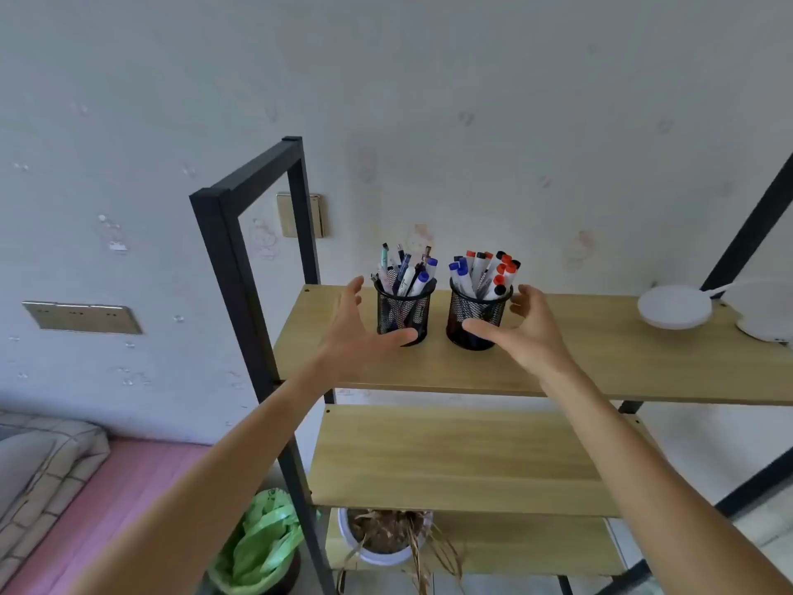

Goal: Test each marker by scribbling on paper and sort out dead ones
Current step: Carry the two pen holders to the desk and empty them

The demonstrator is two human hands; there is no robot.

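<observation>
While both my hands reach in, the two black wire-mesh cups stand side by side, apart, on the top shelf, a pale wood-grain board in a black square-tube metal frame. The left cup is round and see-through, stuffed with thin pens and a few blue-capped markers. The right cup has the same mesh and holds fat white markers with red, blue and black caps, all cap-up and leaning.

My left hand is spread, fingers straight, thumb across the base of the left cup and fingertips at its left rim; I cannot tell whether it touches. My right hand is also spread, thumb in front of the right cup's lower wall, fingers loosely bent just beside its right rim. Each grip is open and holds nothing, each cup sitting between thumb and fingers.

The cups sit toward the back of the shelf, with bare board in front and to the right. Far right is a smooth white round lamp base. Below are two more wood shelves, a white pot of dry plant and a crinkled green bag on the floor.
</observation>
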